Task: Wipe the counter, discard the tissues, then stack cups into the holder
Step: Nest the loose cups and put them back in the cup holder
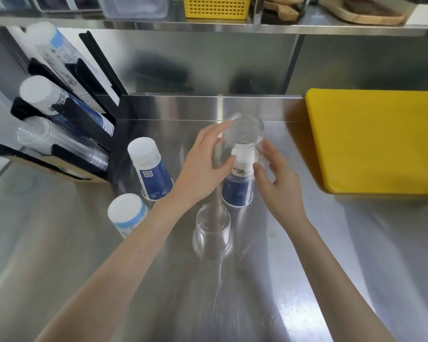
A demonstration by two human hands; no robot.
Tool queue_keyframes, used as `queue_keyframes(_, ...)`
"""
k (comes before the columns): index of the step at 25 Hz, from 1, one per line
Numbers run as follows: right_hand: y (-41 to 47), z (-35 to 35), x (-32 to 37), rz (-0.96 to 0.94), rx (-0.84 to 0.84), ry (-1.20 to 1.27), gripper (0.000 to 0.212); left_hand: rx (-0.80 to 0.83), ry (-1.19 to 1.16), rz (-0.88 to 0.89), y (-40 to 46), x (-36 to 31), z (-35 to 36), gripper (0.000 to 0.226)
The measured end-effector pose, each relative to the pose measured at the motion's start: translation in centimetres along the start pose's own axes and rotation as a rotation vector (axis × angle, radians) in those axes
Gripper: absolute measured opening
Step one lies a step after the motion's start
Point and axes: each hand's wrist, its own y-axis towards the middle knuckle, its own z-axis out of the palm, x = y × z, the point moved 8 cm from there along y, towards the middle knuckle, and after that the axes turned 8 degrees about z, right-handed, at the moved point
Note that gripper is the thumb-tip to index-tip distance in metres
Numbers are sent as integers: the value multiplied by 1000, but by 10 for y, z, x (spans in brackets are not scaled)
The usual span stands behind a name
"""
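A clear plastic cup (244,134) is upside down over an inverted blue-and-white paper cup (237,191) at the counter's middle. My left hand (205,166) grips the clear cup from the left. My right hand (277,178) is beside it on the right, fingers spread and touching its side. Another clear cup (213,233) stands inverted just in front. Two more inverted paper cups sit to the left, a dark blue one (150,166) and a light blue one (127,214). The black cup holder (67,114) at the left carries slanted stacks of paper and clear cups.
A thick yellow cutting board (378,139) lies on the steel counter (282,280) at the right. A steel shelf overhead carries a yellow basket (216,7), a clear tub and wooden boards. A steel backsplash closes the far side.
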Motion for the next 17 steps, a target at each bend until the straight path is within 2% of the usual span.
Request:
queue_keyframes(3, -18, -4, 20, -27, 11, 22, 42, -97, -25, 45, -15, -22, -23, 51)
queue_keyframes(8, -57, 3, 33, -44, 98, 70, 42, -156, -27, 67, -47, -34, -44, 48)
queue_keyframes(13, -88, 18, 20, -38, 207, 116, 41, -152, -68, 3, -88, -9, -40, 48)
queue_keyframes(17, -102, 38, -7, 43, 255, 70, 41, -133, -72, -66, -110, 21, -26, 49)
